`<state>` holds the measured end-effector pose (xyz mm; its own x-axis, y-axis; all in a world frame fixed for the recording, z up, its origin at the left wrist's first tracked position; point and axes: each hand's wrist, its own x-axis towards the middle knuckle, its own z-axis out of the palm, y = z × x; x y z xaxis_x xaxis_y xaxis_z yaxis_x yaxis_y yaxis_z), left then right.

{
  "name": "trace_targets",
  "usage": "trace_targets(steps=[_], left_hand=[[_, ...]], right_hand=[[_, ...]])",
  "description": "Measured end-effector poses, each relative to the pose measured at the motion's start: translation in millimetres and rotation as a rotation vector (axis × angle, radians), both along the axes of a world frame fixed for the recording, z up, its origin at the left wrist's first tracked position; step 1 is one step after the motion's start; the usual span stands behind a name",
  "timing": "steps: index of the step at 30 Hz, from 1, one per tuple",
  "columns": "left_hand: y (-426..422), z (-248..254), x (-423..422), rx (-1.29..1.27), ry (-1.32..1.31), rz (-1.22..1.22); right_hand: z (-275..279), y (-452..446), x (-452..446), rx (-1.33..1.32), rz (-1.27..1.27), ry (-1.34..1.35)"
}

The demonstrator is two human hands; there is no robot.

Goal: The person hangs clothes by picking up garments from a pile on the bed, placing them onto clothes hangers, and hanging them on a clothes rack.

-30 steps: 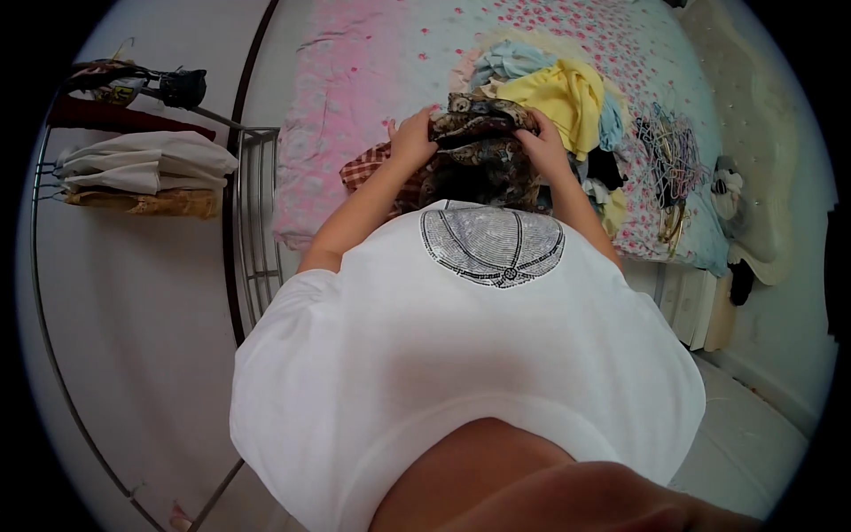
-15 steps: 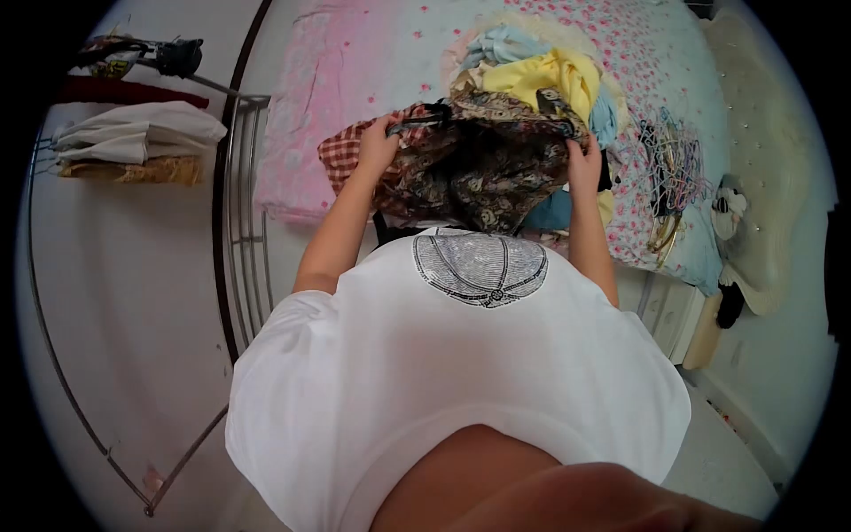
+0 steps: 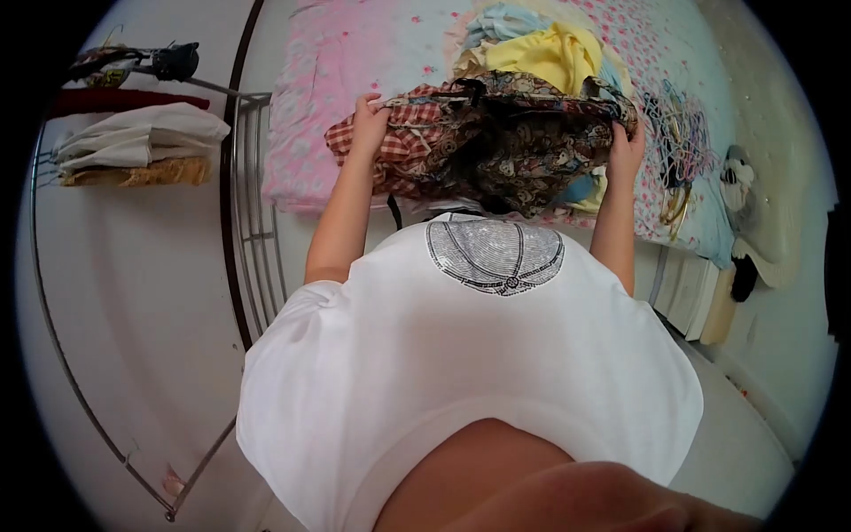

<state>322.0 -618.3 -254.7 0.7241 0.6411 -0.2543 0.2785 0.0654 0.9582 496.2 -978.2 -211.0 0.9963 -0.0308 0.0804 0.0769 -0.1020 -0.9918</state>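
While the crumpled, dark-printed garment (image 3: 541,146) stretches wide over the floral bed (image 3: 355,53), the left hand (image 3: 370,131) and right hand (image 3: 626,149) pinch its ends, grips closed, forearms extended forward.

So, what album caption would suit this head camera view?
Left hand and right hand hold a dark patterned garment between them over the bed, hangers heaped nearby.

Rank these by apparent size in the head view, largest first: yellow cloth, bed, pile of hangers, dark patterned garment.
1. Bed
2. Dark patterned garment
Unranked: yellow cloth and pile of hangers; they look too close, and the garment partly covers the cloth.
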Motion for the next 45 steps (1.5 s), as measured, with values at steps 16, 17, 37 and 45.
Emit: trace_targets(steps=[16, 17, 37, 45], left_hand=[[25, -12, -9, -0.931, -0.177, -0.062], [19, -10, -9, -0.934, -0.162, -0.064], [-91, 20, 78, -0.654, -0.322, -0.136], [-193, -5, 149, -0.108, -0.23, -0.015]], right_hand=[[13, -33, -15, -0.199, -0.159, -0.16], [21, -27, -26, -0.236, -0.178, -0.132], [55, -125, 76, -0.574, -0.634, -0.59], [-54, -138, 124, -0.798, 0.068, -0.112]])
